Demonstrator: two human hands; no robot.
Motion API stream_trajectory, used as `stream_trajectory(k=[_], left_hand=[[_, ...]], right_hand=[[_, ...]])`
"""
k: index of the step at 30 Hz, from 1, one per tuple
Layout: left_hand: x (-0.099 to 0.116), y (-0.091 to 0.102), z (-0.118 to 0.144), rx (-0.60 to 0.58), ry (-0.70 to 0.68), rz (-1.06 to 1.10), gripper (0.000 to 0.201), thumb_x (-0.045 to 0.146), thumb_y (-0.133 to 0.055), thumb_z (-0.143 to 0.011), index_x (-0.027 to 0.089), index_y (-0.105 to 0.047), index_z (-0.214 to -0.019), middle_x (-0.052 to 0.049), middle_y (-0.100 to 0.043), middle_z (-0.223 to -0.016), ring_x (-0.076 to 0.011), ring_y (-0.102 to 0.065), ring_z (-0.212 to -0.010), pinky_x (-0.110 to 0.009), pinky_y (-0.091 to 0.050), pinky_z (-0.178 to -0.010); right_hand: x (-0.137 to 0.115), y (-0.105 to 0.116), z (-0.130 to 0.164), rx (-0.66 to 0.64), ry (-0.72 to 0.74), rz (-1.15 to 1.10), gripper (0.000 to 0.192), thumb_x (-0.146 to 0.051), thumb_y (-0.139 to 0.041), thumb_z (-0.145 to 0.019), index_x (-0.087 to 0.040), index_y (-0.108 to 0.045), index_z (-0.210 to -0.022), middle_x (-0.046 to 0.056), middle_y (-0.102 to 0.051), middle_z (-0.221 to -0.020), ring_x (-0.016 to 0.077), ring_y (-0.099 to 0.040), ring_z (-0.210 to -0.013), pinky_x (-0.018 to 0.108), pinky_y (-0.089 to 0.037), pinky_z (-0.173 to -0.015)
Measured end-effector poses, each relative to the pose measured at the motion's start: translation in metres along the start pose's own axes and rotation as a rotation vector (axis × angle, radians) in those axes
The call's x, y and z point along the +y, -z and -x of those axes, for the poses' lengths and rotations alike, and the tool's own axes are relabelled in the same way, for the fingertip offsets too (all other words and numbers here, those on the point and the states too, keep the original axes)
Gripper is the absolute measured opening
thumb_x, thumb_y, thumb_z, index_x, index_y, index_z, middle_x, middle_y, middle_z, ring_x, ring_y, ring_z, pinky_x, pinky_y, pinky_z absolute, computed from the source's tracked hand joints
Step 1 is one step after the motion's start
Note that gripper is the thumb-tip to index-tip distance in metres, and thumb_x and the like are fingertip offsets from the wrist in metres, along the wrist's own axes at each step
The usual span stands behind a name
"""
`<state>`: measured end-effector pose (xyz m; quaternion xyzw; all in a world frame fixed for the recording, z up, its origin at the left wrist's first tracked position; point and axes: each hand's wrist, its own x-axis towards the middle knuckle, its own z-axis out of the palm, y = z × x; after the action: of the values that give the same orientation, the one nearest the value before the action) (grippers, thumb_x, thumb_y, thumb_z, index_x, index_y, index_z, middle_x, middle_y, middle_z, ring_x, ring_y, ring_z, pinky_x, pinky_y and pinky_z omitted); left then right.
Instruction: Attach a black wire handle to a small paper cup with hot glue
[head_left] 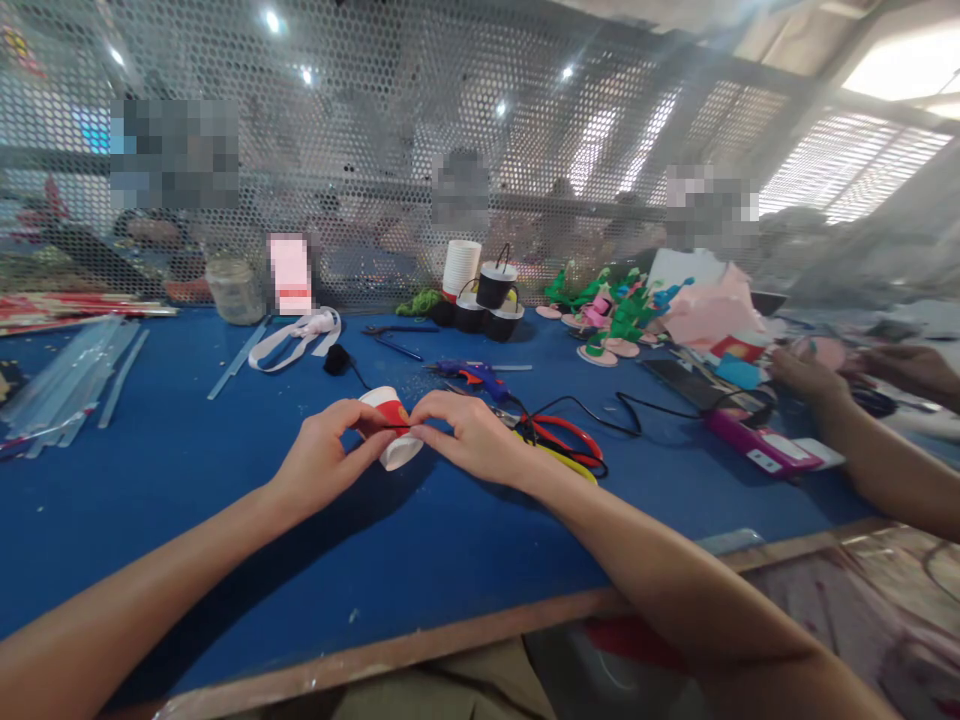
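Note:
A small white paper cup [395, 452] lies on its side on the blue table [187, 470], with a red piece [393, 413] pressed against its wall. My left hand [326, 457] grips the cup from the left, thumb and fingers on the red piece. My right hand [472, 437] holds it from the right, fingertips meeting the left hand's over the cup. Just right of my right hand lie red-handled scissors [571, 437] and a yellow-handled tool [566, 462].
A blue glue gun [480, 376] with a black cord lies behind the cup. Black cups and a white cup stack [480, 285] stand at the mesh screen. Foam flowers [611, 315] sit to the right. Another person's hands [817, 380] work at right. Glue sticks [64, 385] lie left.

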<state>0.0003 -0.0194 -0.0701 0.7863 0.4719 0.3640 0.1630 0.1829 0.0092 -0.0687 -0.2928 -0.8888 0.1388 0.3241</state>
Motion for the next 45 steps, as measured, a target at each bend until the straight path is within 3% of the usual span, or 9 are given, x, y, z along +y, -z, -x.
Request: stream_trajectory(k=[24, 45], left_hand=[[-0.006, -0.007, 0.014, -0.058, -0.064, -0.055, 0.011, 0.024, -0.043, -0.077, 0.017, -0.051, -0.072, -0.001, -0.055, -0.071, -0.0112, -0.05, -0.068, -0.024, -0.04, -0.065], [-0.005, -0.006, 0.015, -0.06, -0.083, -0.086, 0.011, 0.022, -0.042, -0.077, 0.017, -0.049, -0.071, -0.001, -0.053, -0.07, -0.012, -0.049, -0.069, -0.025, -0.04, -0.065]], right_hand=[[0.009, 0.003, 0.005, -0.015, -0.049, -0.183, 0.006, -0.012, -0.05, -0.072, -0.016, -0.053, -0.069, 0.004, -0.06, -0.08, 0.0113, -0.055, -0.075, 0.026, -0.044, -0.072], [0.008, 0.003, 0.005, -0.019, -0.031, -0.205, 0.01, -0.007, -0.05, -0.069, -0.016, -0.052, -0.066, 0.005, -0.061, -0.083, 0.0113, -0.055, -0.078, 0.026, -0.044, -0.074]])
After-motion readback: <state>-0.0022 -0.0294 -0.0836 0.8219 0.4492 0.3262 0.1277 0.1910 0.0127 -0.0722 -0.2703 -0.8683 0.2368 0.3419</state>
